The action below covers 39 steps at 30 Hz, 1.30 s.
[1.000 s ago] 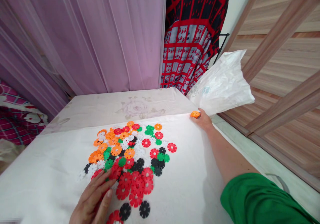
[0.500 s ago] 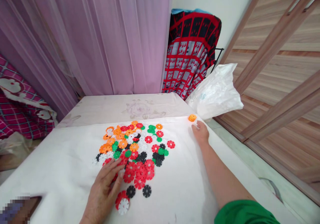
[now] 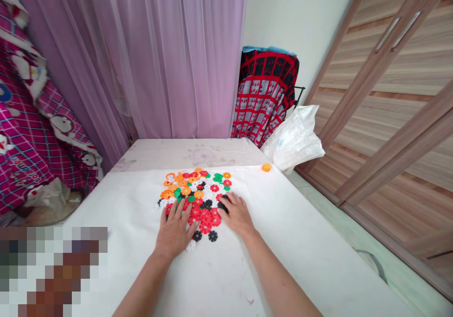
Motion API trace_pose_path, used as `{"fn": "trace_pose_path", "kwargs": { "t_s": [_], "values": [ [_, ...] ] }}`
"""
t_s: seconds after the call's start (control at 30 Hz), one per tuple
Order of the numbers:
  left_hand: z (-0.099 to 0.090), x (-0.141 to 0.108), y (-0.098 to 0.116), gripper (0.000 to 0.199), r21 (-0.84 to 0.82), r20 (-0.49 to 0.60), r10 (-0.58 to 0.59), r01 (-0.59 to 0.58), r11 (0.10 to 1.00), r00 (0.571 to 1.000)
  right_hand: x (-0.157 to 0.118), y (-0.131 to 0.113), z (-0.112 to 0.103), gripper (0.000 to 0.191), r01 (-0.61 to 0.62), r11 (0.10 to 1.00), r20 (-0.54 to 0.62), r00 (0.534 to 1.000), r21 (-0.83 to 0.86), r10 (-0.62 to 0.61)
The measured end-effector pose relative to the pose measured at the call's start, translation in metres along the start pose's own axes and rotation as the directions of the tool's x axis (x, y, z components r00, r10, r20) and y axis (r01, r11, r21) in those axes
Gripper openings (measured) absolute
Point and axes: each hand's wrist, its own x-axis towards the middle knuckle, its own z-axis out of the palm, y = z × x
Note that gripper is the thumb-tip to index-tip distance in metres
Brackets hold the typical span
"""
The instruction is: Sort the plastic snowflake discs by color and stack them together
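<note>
Left hand: the left hand [image 3: 174, 232] lies palm down at the near left of the heap, fingers spread and thumb out to the side, touching red discs [image 3: 205, 219]; nothing looks pinched.
Right hand: the right hand [image 3: 238, 214] reaches in from the right, fingers loosely parted and thumb apart from them, at the black discs [image 3: 222, 204] on the heap's right edge; I cannot tell whether a disc sits under the fingertips.
Loose discs: the heap lies between and beyond the hands, mostly flat and overlapping, with orange discs [image 3: 180, 180] toward the far left, green discs [image 3: 218, 178] toward the far right, and red ones mainly near.
Near edge: a white disc [image 3: 191, 246] lies just beside the left thumb, and a black disc [image 3: 213, 236] sits a little to its right.
Made so far: one orange ball [image 3: 266, 167], seemingly built from joined discs, rests well apart at the far right, in neither hand.
Left over: many discs are loose and their colours partly mixed, so judging by this, the work looks at an early stage.
Around: a white cloth [image 3: 212, 284] lies beneath; a plastic bag [image 3: 295, 140] stands beyond the ball.
</note>
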Motion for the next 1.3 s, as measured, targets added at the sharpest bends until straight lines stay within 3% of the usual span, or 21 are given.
{"fn": "trace_pose_path", "kwargs": {
  "t_s": [0.17,0.27,0.37,0.43,0.6,0.67,0.77,0.83,0.93,1.03,1.17,1.3],
  "values": [
    [-0.004,0.003,0.005,0.063,0.028,0.035,-0.099,0.098,0.995,0.994,-0.017,-0.038,0.002,0.035,0.103,0.994,-0.012,0.995,0.027,-0.103],
    [-0.007,-0.005,-0.001,0.053,-0.044,0.048,0.012,-0.01,0.999,0.999,-0.03,-0.045,0.002,0.034,0.115,0.992,-0.085,0.99,0.047,-0.111],
    [-0.01,-0.019,-0.005,0.045,-0.114,0.044,0.152,-0.147,0.983,0.987,-0.045,-0.048,0.002,0.031,0.2,0.978,-0.101,0.976,0.065,-0.193],
    [-0.014,-0.029,-0.005,0.044,-0.124,0.035,0.18,-0.175,0.977,0.983,-0.054,-0.049,0.002,0.028,0.232,0.969,-0.112,0.968,0.079,-0.223],
    [-0.024,-0.046,0.002,0.039,-0.065,-0.06,0.061,-0.065,0.996,0.996,-0.063,-0.045,0.005,0.023,0.072,0.992,-0.198,0.979,0.107,-0.05],
    [-0.028,-0.05,0.005,0.039,-0.045,-0.094,0.029,-0.034,0.998,0.995,-0.063,-0.046,0.003,0.026,0.075,0.991,-0.202,0.978,0.114,-0.051],
    [-0.031,-0.054,0.009,0.043,-0.065,-0.056,0.152,-0.155,0.986,0.987,-0.063,-0.051,-0.002,0.025,0.225,0.967,-0.152,0.967,0.117,-0.206],
    [-0.032,-0.054,0.013,0.045,-0.089,-0.004,0.224,-0.224,0.971,0.975,-0.063,-0.054,-0.006,0.023,0.252,0.961,-0.122,0.964,0.116,-0.237],
    [-0.033,-0.051,0.017,0.047,-0.046,0.044,0.105,-0.103,0.994,0.994,-0.062,-0.054,-0.007,0.021,0.088,0.991,-0.14,0.987,0.099,-0.074],
    [-0.031,-0.051,0.019,0.051,0.026,0.017,-0.056,0.056,0.998,0.998,-0.062,-0.05,-0.005,0.02,-0.043,0.995,-0.172,0.983,0.089,0.057],
    [-0.025,-0.055,0.017,0.06,0.033,0.015,-0.155,0.155,0.987,0.988,-0.063,-0.049,-0.003,0.024,-0.013,0.997,-0.171,0.985,0.075,0.025],
    [-0.024,-0.056,0.015,0.059,0.007,0.071,-0.121,0.12,0.993,0.99,-0.056,-0.058,-0.003,0.043,0.121,0.992,-0.126,0.985,0.022,-0.117]
  ]
}}
